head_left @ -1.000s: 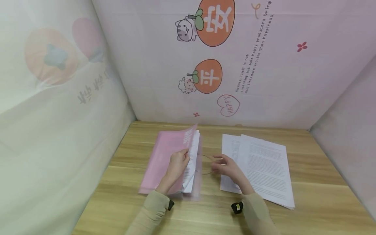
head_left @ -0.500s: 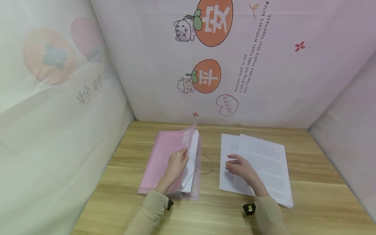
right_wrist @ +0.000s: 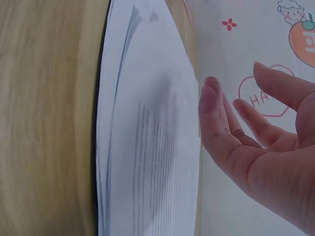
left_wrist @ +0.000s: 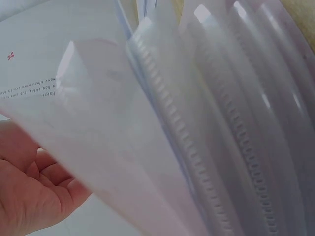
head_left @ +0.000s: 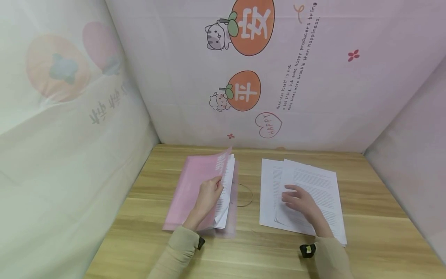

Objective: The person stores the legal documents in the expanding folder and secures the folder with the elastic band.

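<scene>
My left hand [head_left: 208, 193] grips the lifted right edge of the pink translucent folder's cover [head_left: 184, 190]. Printed papers [head_left: 225, 205] show inside it, one with a creased lower corner. Seen from the left wrist, the hand [left_wrist: 34, 191] is behind the cover, and several clear plastic sleeves [left_wrist: 211, 132] fan out beside it. A thin elastic loop [head_left: 251, 195] sticks out from the folder's right side. Over the loose printed sheets [head_left: 317, 186] hovers my right hand [head_left: 301, 203], holding nothing. In the right wrist view its relaxed fingers [right_wrist: 216, 118] stand apart from the paper [right_wrist: 152, 172].
Everything lies on a wood-grain table [head_left: 240, 255]. Behind it rises a printed cloth backdrop [head_left: 195, 124] with orange fruit drawings and lettering. Pale fabric walls [head_left: 69, 162] close in both sides. A strip of bare wood separates the folder from the loose sheets.
My right hand has let go of the elastic loop and moved right, over the loose sheets. The loop has sprung back into a curve beside the folder. My left hand keeps its grip.
</scene>
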The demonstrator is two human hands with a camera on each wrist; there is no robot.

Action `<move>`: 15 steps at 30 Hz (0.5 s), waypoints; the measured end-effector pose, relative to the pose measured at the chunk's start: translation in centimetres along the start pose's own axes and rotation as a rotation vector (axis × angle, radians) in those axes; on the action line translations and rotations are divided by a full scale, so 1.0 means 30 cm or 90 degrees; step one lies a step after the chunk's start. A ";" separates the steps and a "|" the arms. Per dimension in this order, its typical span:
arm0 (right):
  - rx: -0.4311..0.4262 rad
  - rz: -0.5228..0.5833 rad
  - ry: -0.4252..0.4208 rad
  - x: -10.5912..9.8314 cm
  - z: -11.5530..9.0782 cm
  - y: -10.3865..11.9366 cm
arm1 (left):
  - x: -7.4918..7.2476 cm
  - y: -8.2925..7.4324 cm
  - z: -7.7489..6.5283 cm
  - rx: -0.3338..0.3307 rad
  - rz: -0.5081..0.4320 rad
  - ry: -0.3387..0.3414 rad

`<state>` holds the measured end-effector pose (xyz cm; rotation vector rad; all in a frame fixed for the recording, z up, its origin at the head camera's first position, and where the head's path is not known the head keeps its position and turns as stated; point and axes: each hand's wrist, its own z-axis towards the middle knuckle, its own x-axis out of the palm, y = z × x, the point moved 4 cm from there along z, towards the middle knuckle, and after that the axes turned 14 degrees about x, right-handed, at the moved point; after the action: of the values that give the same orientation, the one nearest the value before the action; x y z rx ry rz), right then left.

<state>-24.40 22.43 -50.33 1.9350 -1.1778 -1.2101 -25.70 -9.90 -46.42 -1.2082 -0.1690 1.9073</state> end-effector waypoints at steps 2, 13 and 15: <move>0.002 -0.016 -0.014 -0.024 -0.004 -0.012 | 0.001 0.000 0.000 -0.001 -0.004 0.004; 0.007 -0.006 -0.045 -0.162 -0.030 -0.088 | 0.004 0.002 0.000 0.018 0.007 -0.008; 0.004 0.008 -0.049 -0.181 -0.030 -0.104 | 0.004 0.001 0.001 0.017 0.006 -0.004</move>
<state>-23.50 28.69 -50.27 1.8978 -1.2332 -1.2857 -25.75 -9.83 -46.49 -1.1873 -0.1412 1.9155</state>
